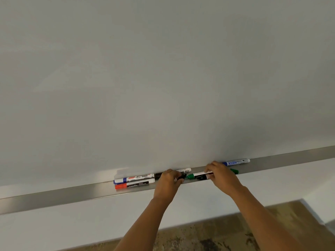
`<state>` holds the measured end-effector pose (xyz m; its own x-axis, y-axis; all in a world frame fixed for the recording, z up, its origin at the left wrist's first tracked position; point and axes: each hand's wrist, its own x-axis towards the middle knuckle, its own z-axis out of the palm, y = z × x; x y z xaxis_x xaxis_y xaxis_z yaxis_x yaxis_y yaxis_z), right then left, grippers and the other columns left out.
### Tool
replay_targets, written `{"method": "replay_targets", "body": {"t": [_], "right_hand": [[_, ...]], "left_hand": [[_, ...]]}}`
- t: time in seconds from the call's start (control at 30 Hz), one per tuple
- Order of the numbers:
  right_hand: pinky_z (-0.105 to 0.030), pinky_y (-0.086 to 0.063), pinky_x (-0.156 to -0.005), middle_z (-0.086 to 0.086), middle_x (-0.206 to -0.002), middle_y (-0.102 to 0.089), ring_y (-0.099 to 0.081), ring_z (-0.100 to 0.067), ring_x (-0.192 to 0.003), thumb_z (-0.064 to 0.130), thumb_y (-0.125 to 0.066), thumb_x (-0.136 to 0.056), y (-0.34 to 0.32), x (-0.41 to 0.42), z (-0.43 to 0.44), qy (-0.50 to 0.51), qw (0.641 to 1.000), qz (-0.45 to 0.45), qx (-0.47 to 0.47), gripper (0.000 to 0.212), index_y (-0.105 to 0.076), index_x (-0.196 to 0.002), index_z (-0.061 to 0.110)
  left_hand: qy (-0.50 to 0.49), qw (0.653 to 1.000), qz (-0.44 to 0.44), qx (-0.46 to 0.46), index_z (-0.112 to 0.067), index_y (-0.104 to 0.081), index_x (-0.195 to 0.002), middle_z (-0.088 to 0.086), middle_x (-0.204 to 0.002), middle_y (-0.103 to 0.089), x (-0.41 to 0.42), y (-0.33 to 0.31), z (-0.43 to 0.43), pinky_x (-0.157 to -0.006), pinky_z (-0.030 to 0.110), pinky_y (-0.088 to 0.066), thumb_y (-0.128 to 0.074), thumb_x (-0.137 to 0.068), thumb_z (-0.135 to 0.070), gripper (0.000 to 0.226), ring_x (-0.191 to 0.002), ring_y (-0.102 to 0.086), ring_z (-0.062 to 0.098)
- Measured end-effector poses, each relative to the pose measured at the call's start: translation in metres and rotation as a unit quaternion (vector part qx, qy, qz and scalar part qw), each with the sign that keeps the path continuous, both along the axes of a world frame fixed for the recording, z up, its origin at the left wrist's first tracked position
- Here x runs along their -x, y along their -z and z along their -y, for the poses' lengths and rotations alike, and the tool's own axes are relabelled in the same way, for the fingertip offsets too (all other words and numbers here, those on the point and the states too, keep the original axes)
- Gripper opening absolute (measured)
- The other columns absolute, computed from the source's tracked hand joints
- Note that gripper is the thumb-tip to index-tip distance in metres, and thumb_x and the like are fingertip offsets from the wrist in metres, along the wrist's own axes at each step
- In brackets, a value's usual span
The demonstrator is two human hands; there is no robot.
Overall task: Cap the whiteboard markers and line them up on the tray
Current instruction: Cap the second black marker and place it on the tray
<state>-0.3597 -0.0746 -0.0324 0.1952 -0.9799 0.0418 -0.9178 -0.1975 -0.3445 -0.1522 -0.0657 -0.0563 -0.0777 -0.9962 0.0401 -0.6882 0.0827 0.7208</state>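
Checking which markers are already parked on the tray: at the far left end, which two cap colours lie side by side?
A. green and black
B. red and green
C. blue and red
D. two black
C: at the left end of the tray, the blue-capped marker lies at the back and the red-capped marker in front of it, side by side; the green-capped marker is further right, at the right hand.

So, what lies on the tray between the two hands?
In the head view, between the left hand and the right hand lies the green cap end of a marker, beside a black piece at the left fingertips, on the tray.
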Motion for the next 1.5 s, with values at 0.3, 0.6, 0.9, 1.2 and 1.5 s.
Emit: {"method": "replay_targets", "body": {"t": [0.3, 0.6, 0.9, 1.2, 1.5], "right_hand": [[-0.035, -0.049, -0.087, -0.004, -0.106, -0.061, -0.056, -0.019, -0.095, 0.021, -0.059, -0.089, 0.0, 0.008, 0.0, -0.064, 0.998, -0.021, -0.018, 0.015, -0.063, -0.103, 0.015], [-0.029, -0.046, -0.085, -0.002, -0.115, -0.054, -0.054, -0.016, -0.098, 0.032, -0.048, -0.095, 0.004, 0.016, 0.004, -0.075, 0.994, -0.074, -0.025, 0.025, -0.059, -0.111, 0.017], [-0.031, -0.049, -0.085, -0.003, -0.113, -0.06, -0.057, -0.018, -0.097, 0.012, -0.056, -0.09, 0.002, 0.022, 0.005, -0.057, 0.995, -0.038, -0.075, 0.019, -0.056, -0.108, 0.02], [-0.034, -0.046, -0.087, -0.003, -0.108, -0.064, -0.054, -0.021, -0.099, 0.013, -0.05, -0.094, -0.019, -0.001, 0.012, -0.063, 0.99, 0.083, 0.092, 0.025, -0.056, -0.117, 0.023], [-0.042, -0.028, -0.089, 0.002, -0.11, -0.058, -0.051, -0.019, -0.104, 0.033, -0.045, -0.095, -0.025, -0.033, 0.01, -0.032, 0.99, -0.006, 0.137, 0.029, -0.052, -0.122, 0.042]], "left_hand": [[-0.029, 0.999, -0.016, -0.015, -0.007, -0.065, -0.102, 0.01, -0.103, -0.068, 0.013, 0.007, 0.007, -0.076, 0.023, -0.046, -0.068, -0.081, -0.018, 0.024, -0.091, -0.063, 0.022], [-0.049, 0.998, -0.028, -0.027, -0.007, -0.066, -0.098, 0.012, -0.101, -0.067, 0.018, 0.006, 0.009, -0.073, 0.018, -0.042, -0.062, -0.076, -0.006, 0.023, -0.09, -0.062, 0.023], [-0.059, 0.994, -0.072, -0.052, -0.009, -0.069, -0.101, 0.011, -0.103, -0.066, 0.012, 0.004, 0.01, -0.073, 0.015, -0.042, -0.068, -0.075, -0.007, 0.026, -0.088, -0.063, 0.02], [-0.107, 0.926, -0.34, -0.126, -0.022, -0.073, -0.1, 0.0, -0.099, -0.073, -0.007, -0.014, 0.008, -0.079, 0.016, -0.048, -0.062, -0.085, -0.022, 0.018, -0.092, -0.063, 0.012], [-0.115, 0.891, -0.424, -0.117, -0.023, -0.074, -0.086, 0.003, -0.076, -0.072, -0.023, -0.034, 0.008, -0.083, 0.028, -0.051, -0.056, -0.091, -0.022, 0.019, -0.074, -0.063, 0.015]]}}
